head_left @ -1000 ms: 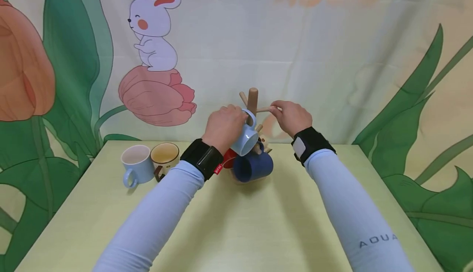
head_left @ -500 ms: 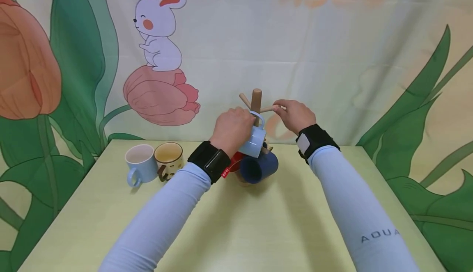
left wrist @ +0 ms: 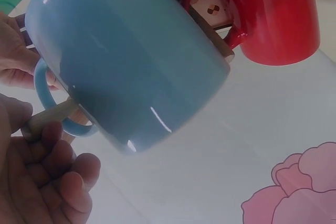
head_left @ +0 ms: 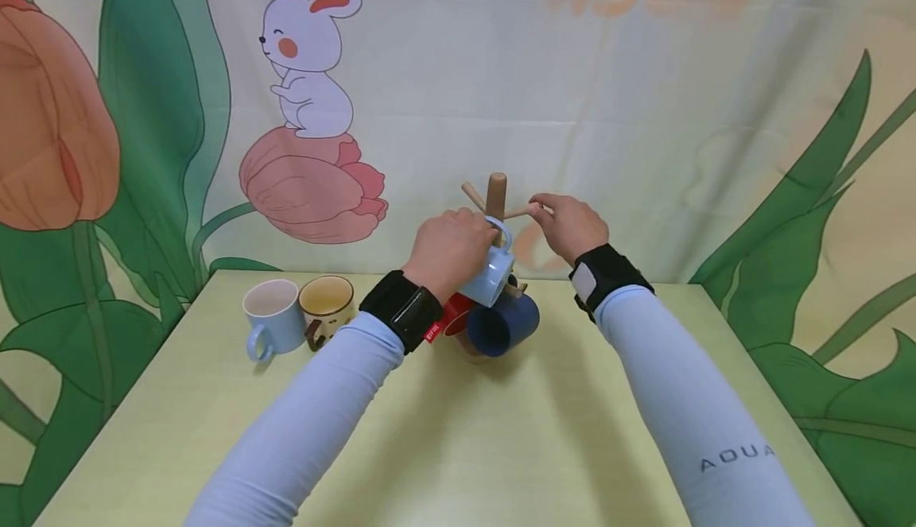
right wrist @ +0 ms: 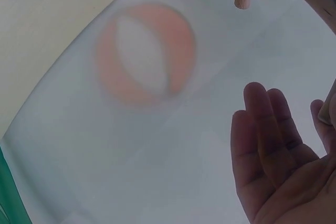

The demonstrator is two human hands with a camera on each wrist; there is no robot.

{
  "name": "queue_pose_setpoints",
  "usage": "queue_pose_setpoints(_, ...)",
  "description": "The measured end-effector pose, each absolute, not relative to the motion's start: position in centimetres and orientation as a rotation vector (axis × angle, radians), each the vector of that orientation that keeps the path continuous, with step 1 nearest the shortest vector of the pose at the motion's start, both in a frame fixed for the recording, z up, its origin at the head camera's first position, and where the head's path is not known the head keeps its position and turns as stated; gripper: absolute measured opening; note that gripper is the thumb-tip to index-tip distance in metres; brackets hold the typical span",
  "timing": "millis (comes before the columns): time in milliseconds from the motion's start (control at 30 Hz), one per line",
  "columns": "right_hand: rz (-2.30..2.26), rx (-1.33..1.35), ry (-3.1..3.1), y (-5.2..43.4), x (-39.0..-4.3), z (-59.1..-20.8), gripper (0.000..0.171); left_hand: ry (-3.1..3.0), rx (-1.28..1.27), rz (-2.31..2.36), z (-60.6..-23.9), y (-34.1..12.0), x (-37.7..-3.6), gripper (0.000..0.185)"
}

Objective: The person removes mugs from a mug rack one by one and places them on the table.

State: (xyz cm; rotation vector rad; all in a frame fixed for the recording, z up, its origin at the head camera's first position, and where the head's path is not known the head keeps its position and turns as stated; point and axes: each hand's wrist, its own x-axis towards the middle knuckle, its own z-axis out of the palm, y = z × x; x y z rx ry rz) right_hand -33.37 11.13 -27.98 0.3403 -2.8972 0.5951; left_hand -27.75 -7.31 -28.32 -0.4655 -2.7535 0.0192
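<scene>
Fingers of left hand (head_left: 449, 247) grip light blue mug (head_left: 492, 274); right hand (head_left: 570, 226) pinches rack peg (head_left: 521, 211).

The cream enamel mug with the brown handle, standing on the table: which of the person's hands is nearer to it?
Left. The left hand is at the wooden mug tree, right of the cream enamel mug. The right hand is farther right, touching a peg.

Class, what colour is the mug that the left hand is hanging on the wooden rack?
Light blue mug; clearest in the left wrist view.
</scene>
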Motion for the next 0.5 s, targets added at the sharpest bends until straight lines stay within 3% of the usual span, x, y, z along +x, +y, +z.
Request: queue_pose_setpoints(500, 0.530, 0.286, -2.816, 11.1, -32.2, -28.9, 0.048, -2.793, -0.446, -0.073, -28.7, -9.0, -27.2, 0.037)
